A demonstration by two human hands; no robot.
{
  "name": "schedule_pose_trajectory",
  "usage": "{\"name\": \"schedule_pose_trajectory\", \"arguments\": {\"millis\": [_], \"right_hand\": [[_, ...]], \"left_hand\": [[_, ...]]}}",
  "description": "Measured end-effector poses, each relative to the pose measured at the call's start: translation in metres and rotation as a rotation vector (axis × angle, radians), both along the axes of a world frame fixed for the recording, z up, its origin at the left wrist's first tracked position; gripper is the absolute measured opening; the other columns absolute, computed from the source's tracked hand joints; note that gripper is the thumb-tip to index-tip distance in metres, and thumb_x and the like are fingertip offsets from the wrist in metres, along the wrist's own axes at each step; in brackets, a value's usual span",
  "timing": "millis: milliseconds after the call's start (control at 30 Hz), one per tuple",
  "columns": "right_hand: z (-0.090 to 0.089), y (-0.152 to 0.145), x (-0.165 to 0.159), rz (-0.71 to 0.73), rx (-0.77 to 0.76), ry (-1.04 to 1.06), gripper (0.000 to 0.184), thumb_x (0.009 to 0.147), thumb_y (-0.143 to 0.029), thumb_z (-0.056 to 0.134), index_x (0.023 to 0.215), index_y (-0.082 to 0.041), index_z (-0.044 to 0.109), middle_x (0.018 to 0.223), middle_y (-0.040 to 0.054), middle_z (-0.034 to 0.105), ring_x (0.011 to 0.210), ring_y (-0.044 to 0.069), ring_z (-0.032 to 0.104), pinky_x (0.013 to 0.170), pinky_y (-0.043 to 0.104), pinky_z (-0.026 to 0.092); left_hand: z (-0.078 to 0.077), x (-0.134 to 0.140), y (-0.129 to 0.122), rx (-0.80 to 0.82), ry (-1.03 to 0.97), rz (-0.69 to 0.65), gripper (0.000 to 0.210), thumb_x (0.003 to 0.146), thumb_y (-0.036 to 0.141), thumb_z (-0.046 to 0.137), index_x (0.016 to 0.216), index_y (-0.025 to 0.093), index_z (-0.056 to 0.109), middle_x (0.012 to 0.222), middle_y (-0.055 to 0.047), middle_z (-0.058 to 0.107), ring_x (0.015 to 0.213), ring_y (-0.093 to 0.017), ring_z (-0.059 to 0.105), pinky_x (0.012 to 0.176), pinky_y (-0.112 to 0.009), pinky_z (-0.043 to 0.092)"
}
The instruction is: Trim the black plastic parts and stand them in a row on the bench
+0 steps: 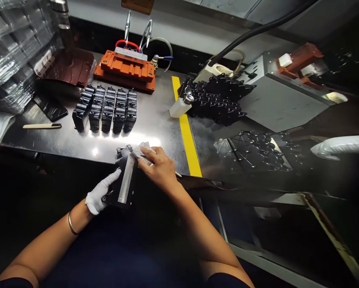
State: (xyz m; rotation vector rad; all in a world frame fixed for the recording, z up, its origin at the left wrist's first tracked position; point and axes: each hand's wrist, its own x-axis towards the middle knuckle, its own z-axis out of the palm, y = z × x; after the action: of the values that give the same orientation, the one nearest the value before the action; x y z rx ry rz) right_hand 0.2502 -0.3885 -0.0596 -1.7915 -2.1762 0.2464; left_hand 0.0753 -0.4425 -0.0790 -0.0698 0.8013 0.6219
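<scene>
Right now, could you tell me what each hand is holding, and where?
Left hand grips the black part at its lower end; right hand presses a white cloth on its top.

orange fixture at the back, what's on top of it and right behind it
On the orange fixture sits a pale strip with a red wire loop. Behind it stand two metal clips and a clear tube. Where the wires end is hidden.

White glove [98, 197], wrist bangle [72, 224]
</scene>
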Motion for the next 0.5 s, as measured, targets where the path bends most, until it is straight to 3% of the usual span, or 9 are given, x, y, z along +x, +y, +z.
{"name": "schedule_pose_trajectory", "arguments": {"millis": [100, 267, 400, 500], "right_hand": [[-0.002, 0.002, -0.010, 0.135, 0.027, 0.065, 0.041, 0.083, -0.039, 0.062, 0.124, -0.033, 0.063, 0.127, 0.0046, 0.062, 0.093, 0.022, 0.068, 0.076, 0.030, 0.056], [-0.010, 0.007, -0.014, 0.038, 0.046, 0.110, 0.039, 0.085, -0.036, 0.060, 0.124, -0.032, 0.062, 0.124, 0.0036, 0.066, 0.098, 0.023, 0.068, 0.081, 0.033, 0.057], [-0.009, 0.001, -0.014, 0.178, 0.037, 0.104, 0.041, 0.084, -0.038, 0.062, 0.125, -0.033, 0.062, 0.132, 0.0033, 0.060, 0.100, 0.024, 0.068, 0.077, 0.031, 0.058], [-0.008, -0.001, -0.017, 0.060, 0.037, 0.136, 0.039, 0.085, -0.036, 0.061, 0.124, -0.032, 0.062, 0.126, 0.0032, 0.064, 0.105, 0.025, 0.066, 0.082, 0.035, 0.057]], "left_hand": [[-0.001, 0.000, 0.000, 0.013, -0.008, 0.019, 0.045, 0.092, 0.043, 0.050, 0.120, 0.010, 0.061, 0.083, -0.011, 0.074, 0.068, -0.023, 0.071, 0.065, -0.034, 0.058], [-0.004, -0.002, 0.001, 0.054, -0.030, 0.004, 0.050, 0.089, 0.047, 0.053, 0.120, 0.009, 0.061, 0.090, -0.013, 0.074, 0.073, -0.025, 0.071, 0.066, -0.036, 0.058], [-0.004, -0.003, 0.002, 0.067, -0.050, 0.025, 0.050, 0.090, 0.048, 0.052, 0.124, 0.013, 0.060, 0.092, -0.011, 0.073, 0.076, -0.023, 0.071, 0.073, -0.034, 0.057], [-0.004, -0.003, 0.003, 0.065, -0.020, 0.004, 0.054, 0.087, 0.053, 0.054, 0.121, 0.011, 0.061, 0.089, -0.012, 0.073, 0.073, -0.024, 0.071, 0.070, -0.036, 0.057]]}}
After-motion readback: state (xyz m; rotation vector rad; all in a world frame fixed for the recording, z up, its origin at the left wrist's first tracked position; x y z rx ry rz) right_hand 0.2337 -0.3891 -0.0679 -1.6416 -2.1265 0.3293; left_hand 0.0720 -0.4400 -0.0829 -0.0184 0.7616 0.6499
